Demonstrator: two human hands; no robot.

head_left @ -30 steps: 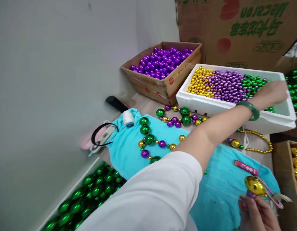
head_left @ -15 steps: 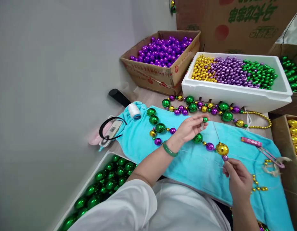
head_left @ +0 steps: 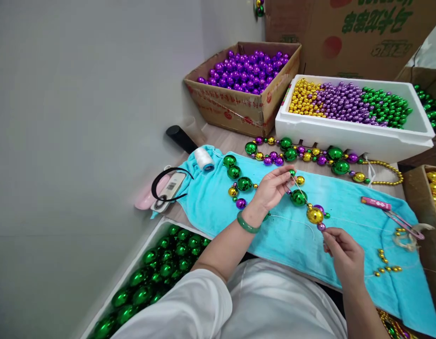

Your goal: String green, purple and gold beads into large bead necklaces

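"Turquoise cloth [head_left: 344, 197] drapes a wood-look surface [head_left: 219, 136]. Where's the bead strand [head_left: 314, 215]?"

"Over the cloth: the left grip [head_left: 272, 191] pinches a small green bead [head_left: 292, 173], the right grip [head_left: 344, 255] pinches the strand at a small purple bead [head_left: 321, 227]."

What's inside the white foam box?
The foam box holds gold beads on the left, purple beads in the middle and green beads towards the right. Anything beneath the top layer is covered and can't be seen.
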